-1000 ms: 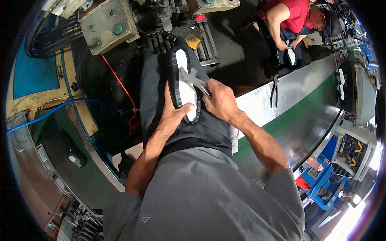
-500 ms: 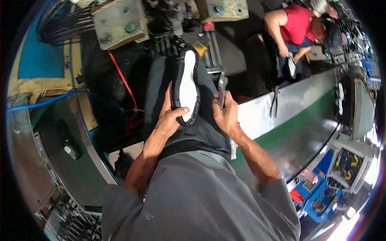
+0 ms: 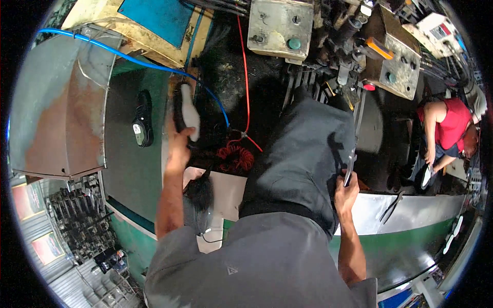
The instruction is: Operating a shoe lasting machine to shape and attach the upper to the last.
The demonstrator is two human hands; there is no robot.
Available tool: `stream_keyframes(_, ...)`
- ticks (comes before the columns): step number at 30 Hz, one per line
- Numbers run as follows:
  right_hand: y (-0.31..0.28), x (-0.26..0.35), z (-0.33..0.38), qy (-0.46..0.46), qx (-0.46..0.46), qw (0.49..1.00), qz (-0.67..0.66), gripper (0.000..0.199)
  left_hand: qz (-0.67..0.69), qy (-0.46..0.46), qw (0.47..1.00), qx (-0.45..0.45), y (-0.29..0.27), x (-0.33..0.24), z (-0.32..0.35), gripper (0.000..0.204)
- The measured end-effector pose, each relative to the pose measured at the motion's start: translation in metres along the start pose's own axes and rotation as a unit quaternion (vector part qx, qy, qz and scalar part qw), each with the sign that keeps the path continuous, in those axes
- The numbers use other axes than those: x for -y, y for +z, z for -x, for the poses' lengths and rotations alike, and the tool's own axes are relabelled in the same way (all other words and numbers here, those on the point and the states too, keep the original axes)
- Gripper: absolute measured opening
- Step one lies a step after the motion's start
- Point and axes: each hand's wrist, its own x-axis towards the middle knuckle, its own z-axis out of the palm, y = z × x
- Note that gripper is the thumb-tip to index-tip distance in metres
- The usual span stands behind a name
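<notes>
Head view: the left hand closes around the near end of a black shoe — reached out to the person's left, at the metal rim of a green belt. Whether the shoe touches that rim cannot be told. The right hand, well apart from it beside the right thigh, is wrapped around a pair of metal pincers; their jaws are too small to read.

As for progress, the work on this shoe with the pincers looks finished or paused, since shoe and tool are in separate hands. The shoe's white bottom is bare, with no outsole on it, and the shoe is not yet let go. Blur hides how neatly the black edge lies around that bottom. Left of the left hand, and a little beyond it, another black shoe lies on the belt.

The held shoe's long axis runs mostly straight ahead from the left hand, its far end leaning slightly left. The white bottom faces right, toward the person's legs, and the black upper is on the left — which end is the toe cannot be told.
</notes>
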Motion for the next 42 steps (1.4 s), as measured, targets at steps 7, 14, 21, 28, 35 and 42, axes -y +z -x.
stream_keyframes(7, 0.014, 0.004, -0.012, -0.04, -0.003, 0.995, 0.09, 0.029, -0.681, 0.004, 0.727, -0.086, -0.11, 0.052, -0.13, 0.099)
stream_keyframes(14, 0.021, 0.001, -0.012, -0.033, -0.035, 0.984, 0.17, 0.027, -0.744, 0.004, 0.668, -0.028, -0.125, 0.058, -0.178, 0.112)
stream_keyframes(21, 0.018, 0.005, -0.014, -0.037, -0.026, 0.978, 0.202, 0.03, -0.751, -0.052, 0.658, -0.004, -0.124, 0.039, -0.183, 0.108)
stream_keyframes(28, 0.006, 0.008, -0.025, -0.036, -0.019, 0.998, 0.049, 0.03, -0.601, 0.181, 0.773, 0.093, 0.044, 0.049, -0.115, 0.058)
stream_keyframes(35, -0.038, -0.062, -0.016, 0.177, -0.067, 0.965, -0.182, 0.024, -0.2, 0.325, 0.891, 0.246, 0.301, 0.014, 0.082, 0.037)
stream_keyframes(42, -0.084, -0.229, 0.054, 0.158, -0.163, 0.953, 0.2, 0.029, -0.208, 0.369, 0.841, 0.337, 0.296, 0.043, 0.095, 0.033)
